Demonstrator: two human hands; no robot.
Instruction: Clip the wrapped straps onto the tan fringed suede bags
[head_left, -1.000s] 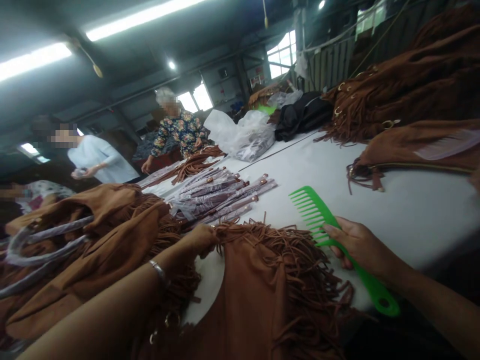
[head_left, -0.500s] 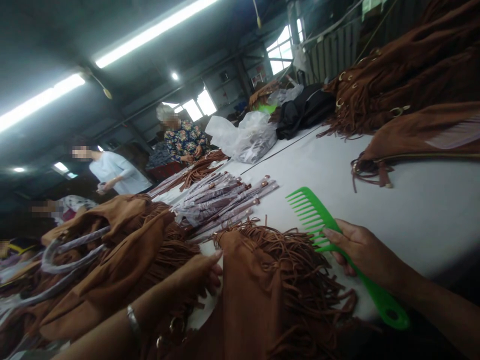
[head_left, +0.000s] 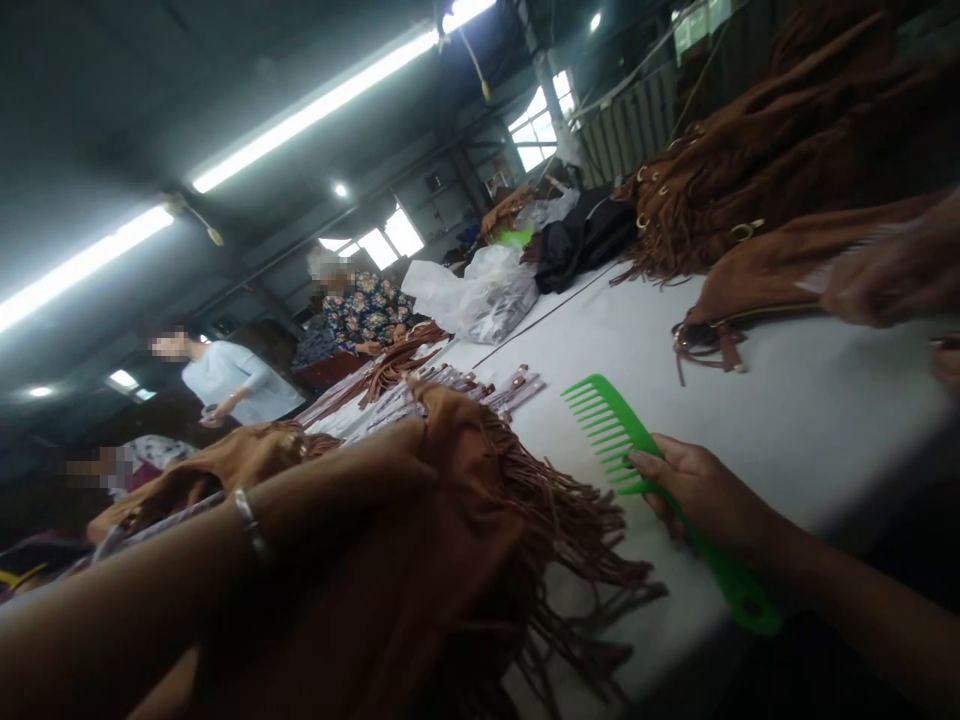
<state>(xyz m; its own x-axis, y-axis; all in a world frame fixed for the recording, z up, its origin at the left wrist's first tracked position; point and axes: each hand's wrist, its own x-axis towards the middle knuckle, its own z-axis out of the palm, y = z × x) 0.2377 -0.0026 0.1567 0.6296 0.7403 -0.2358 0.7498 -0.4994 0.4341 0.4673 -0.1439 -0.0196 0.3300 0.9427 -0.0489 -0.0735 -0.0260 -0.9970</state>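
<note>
My right hand point(head_left: 686, 490) is closed around the handle of a green wide-toothed comb point(head_left: 622, 430), its teeth pointing left above the white table. A brown suede-like fringed bag point(head_left: 465, 520) hangs in front of me, raised off the table, with my left hand point(head_left: 401, 455) gripping its upper left edge. My left fingers are partly hidden behind the material. Loose strands of fringe point(head_left: 577, 520) swing out on the bag's right side, a little below and left of the comb and apart from it.
Another person's hand point(head_left: 892, 270) holds a pale comb over a brown bag point(head_left: 757, 265) at the right. A pile of fringed bags point(head_left: 720, 180), a white plastic bag point(head_left: 480, 290) and wrapped straps point(head_left: 517, 390) lie on the white table point(head_left: 600, 345). Co-workers stand at the far left.
My left hand, earlier open beside the fringed bag, now grips it and has lifted it, so the fringe hangs out rightward. A co-worker's hand has come in at the right and taken the pale comb.
</note>
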